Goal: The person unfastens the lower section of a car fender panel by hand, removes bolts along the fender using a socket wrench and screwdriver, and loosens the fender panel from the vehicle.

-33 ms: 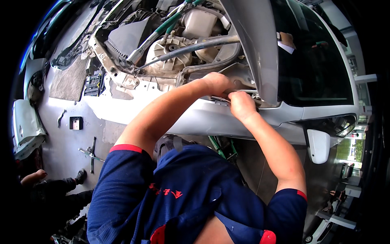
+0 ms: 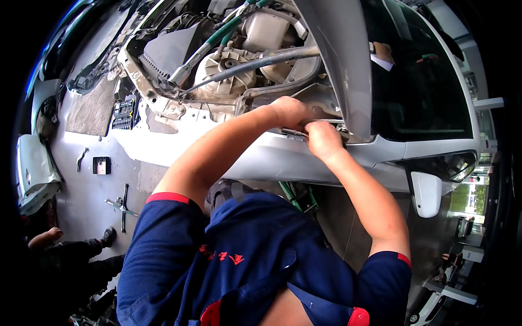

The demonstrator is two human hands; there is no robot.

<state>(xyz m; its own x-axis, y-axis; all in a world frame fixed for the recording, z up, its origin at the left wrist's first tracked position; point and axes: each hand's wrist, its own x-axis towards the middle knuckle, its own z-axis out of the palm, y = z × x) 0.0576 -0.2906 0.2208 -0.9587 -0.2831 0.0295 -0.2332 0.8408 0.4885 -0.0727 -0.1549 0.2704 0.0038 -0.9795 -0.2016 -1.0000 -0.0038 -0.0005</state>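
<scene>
Both my hands meet at the edge of a silver car's fender (image 2: 261, 155), beside the rear corner of the raised hood (image 2: 348, 70). My left hand (image 2: 291, 111) is curled over the inner side of the edge, its fingertips hidden. Just to its right and nearer, my right hand (image 2: 324, 139) is closed, with the thumb side toward the left hand. A slim metal piece (image 2: 293, 132) shows beside the right fingers; whether it is a tool or a car part is unclear. What either hand grips is hidden.
A dark strut (image 2: 253, 64) and a green-handled bar (image 2: 209, 46) cross the engine bay. The side mirror (image 2: 427, 194) juts out at right. On the floor at left lie a cross wrench (image 2: 123, 206), a small box (image 2: 101, 165) and a socket set (image 2: 124, 113). Another person's leg (image 2: 87, 250) is lower left.
</scene>
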